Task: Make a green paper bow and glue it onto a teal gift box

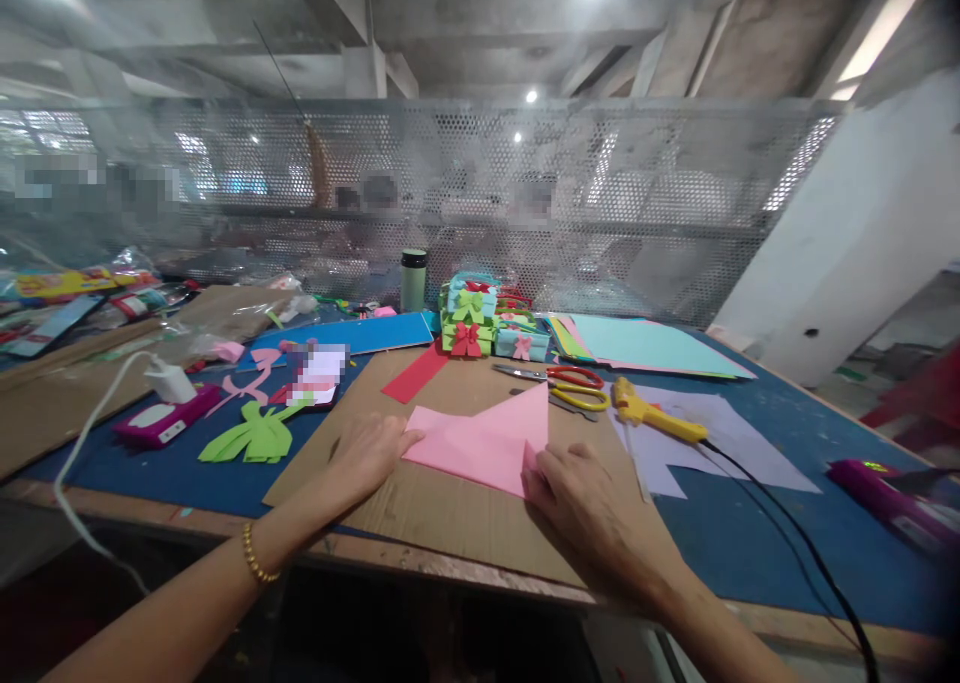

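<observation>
A pink craft sheet (469,448) lies on the brown cardboard (450,523) in front of me, its upper right part rising to a point. My left hand (373,451) is closed on its left edge, the thumb at the corner. At the right edge, my right hand (574,488) pinches a small corner that is bent upward. Just beyond the sheet are yellow-handled scissors (581,397) and red-handled scissors (574,376), close together. A red strip (415,373) rests on the cardboard's far left part.
A yellow glue gun (660,418) with a black cord lies right, on pale lilac sheets (739,443). Small bow-trimmed boxes (469,323) are stacked behind, beside coloured sheets (652,343). On the left are a green bow (251,435), a purple device (169,418) and a phone (322,373).
</observation>
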Demonstrator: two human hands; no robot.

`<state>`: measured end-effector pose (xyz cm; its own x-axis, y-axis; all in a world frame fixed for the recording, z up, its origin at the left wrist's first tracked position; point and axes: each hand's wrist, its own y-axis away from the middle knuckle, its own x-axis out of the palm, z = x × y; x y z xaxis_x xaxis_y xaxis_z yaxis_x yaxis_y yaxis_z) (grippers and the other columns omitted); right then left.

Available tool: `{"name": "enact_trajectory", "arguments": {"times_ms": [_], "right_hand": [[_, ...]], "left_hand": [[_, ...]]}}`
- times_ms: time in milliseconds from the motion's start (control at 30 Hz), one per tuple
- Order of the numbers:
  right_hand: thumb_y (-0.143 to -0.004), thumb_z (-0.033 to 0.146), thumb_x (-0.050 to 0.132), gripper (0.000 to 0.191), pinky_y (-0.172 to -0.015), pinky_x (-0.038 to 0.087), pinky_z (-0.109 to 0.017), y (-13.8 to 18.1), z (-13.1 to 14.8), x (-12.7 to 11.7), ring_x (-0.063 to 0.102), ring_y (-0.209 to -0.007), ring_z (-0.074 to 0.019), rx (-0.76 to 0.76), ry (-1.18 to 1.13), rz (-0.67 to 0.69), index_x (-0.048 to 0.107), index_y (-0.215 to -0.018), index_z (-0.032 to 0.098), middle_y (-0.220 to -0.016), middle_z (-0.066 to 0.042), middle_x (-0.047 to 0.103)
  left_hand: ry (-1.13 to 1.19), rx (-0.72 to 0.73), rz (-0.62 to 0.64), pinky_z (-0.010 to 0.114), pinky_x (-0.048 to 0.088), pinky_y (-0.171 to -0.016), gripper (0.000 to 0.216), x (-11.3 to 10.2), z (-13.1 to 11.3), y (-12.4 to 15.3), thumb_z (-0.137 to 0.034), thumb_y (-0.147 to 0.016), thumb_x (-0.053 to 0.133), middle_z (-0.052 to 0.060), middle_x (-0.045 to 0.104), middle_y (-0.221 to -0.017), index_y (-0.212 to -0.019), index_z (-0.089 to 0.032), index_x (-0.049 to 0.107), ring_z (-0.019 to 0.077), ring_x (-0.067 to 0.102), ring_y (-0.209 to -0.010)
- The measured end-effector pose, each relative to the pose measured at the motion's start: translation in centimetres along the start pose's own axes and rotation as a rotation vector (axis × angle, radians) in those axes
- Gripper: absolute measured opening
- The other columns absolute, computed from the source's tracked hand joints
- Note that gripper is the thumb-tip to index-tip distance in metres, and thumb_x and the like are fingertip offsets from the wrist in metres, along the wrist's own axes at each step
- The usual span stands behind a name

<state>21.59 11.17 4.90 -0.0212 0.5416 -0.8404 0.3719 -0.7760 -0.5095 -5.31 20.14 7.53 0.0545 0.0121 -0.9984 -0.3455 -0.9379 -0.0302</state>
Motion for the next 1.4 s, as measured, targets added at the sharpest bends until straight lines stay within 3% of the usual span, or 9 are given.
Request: {"name": "enact_trajectory", "arguments": {"times_ms": [167, 300, 400, 533, 833, 1033, 1233, 1333, 1400], "right_hand": [[-0.094, 0.020, 0.050, 0.020, -0.070, 0.023, -0.034, 0.1, -0.1, 0.2, 0.048, -0.063, -0.0188, -0.009, -0.011, -0.009, 0.053, -0.074, 0.021, -0.065, 0.000, 0.057], [-0.095, 0.021, 0.048, 0.022, -0.072, 0.024, -0.035, 0.3, -0.3, 1.3, 0.049, -0.062, -0.0185, 0.015, -0.016, 0.005, 0.053, -0.074, 0.021, -0.064, 0.000, 0.058], [-0.096, 0.021, 0.046, 0.025, -0.072, 0.024, -0.035, 0.2, -0.4, 1.6, 0.048, -0.059, -0.0171, 0.024, -0.020, 0.027, 0.053, -0.072, 0.020, -0.064, 0.000, 0.060], [-0.096, 0.021, 0.044, 0.029, -0.071, 0.023, -0.034, -0.1, 0.0, 1.0, 0.047, -0.057, -0.0161, 0.046, -0.027, 0.051, 0.053, -0.069, 0.019, -0.062, -0.001, 0.061], [-0.093, 0.029, 0.054, 0.033, -0.069, 0.025, -0.032, -0.6, -0.2, -0.8, 0.045, -0.053, -0.0124, 0.173, -0.047, 0.189, 0.056, -0.062, 0.018, -0.062, -0.001, 0.064], [-0.092, 0.031, 0.058, 0.033, -0.062, 0.023, -0.030, -0.8, -1.4, -1.4, 0.046, -0.056, -0.0123, 0.194, -0.164, 0.300, 0.057, -0.062, 0.018, -0.060, 0.001, 0.062], [-0.090, 0.032, 0.060, 0.030, -0.059, 0.021, -0.030, -0.6, -1.5, -1.5, 0.046, -0.056, -0.0127, 0.209, -0.176, 0.300, 0.059, -0.063, 0.019, -0.061, 0.001, 0.062], [-0.090, 0.031, 0.061, 0.031, -0.059, 0.020, -0.030, -0.6, -1.3, -1.5, 0.046, -0.055, -0.0132, 0.215, -0.170, 0.280, 0.059, -0.062, 0.019, -0.059, 0.001, 0.062], [-0.091, 0.030, 0.060, 0.030, -0.061, 0.022, -0.030, -0.6, -1.2, -1.6, 0.046, -0.055, -0.0132, 0.216, -0.178, 0.275, 0.059, -0.062, 0.019, -0.059, 0.001, 0.062]], "left_hand": [[-0.026, 0.011, -0.021, 0.037, 0.043, -0.072, 0.050, 0.7, 0.3, -0.1, -0.048, -0.100, 0.036, 0.017, 0.075, -0.091, -0.089, -0.016, 0.073, 0.0320, 0.069, -0.088], [-0.097, 0.019, -0.133, 0.038, 0.043, -0.070, 0.042, 1.6, 0.3, 0.0, -0.047, -0.099, 0.043, 0.016, 0.073, -0.087, -0.097, -0.014, 0.068, 0.0330, 0.068, -0.084], [-0.156, 0.194, -0.265, 0.039, 0.044, -0.074, 0.023, 1.7, 0.1, 0.2, -0.025, -0.099, 0.045, 0.013, 0.070, -0.092, -0.107, -0.013, 0.062, 0.0290, 0.065, -0.084], [-0.210, 0.523, -0.296, 0.037, 0.044, -0.074, 0.022, 1.3, 0.0, 0.1, -0.007, -0.095, 0.042, 0.011, 0.063, -0.094, -0.097, -0.017, 0.062, 0.0246, 0.059, -0.084], [-0.109, 0.665, -0.228, 0.034, 0.045, -0.076, 0.022, 1.9, 0.3, -1.1, -0.003, -0.093, 0.040, 0.011, 0.057, -0.096, -0.090, -0.016, 0.058, 0.0207, 0.053, -0.084], [0.063, 0.631, -0.078, 0.033, 0.045, -0.087, 0.028, 0.2, -0.3, -0.3, -0.005, -0.097, 0.030, 0.011, 0.060, -0.107, -0.096, -0.016, 0.057, 0.0192, 0.054, -0.094], [0.110, 0.540, -0.007, 0.033, 0.045, -0.083, 0.028, -0.9, -0.6, 0.5, -0.005, -0.093, 0.031, 0.010, 0.062, -0.102, -0.094, -0.017, 0.056, 0.0195, 0.056, -0.087], [0.088, 0.466, -0.072, 0.037, 0.046, -0.083, 0.022, -0.3, -1.4, 0.7, -0.024, -0.096, 0.038, 0.011, 0.063, -0.099, -0.093, -0.016, 0.058, 0.0229, 0.058, -0.088], [0.076, 0.416, -0.141, 0.040, 0.045, -0.086, 0.033, 0.2, -2.1, 0.7, -0.044, -0.096, 0.043, 0.014, 0.064, -0.103, -0.095, -0.016, 0.061, 0.0274, 0.059, -0.096]]}}
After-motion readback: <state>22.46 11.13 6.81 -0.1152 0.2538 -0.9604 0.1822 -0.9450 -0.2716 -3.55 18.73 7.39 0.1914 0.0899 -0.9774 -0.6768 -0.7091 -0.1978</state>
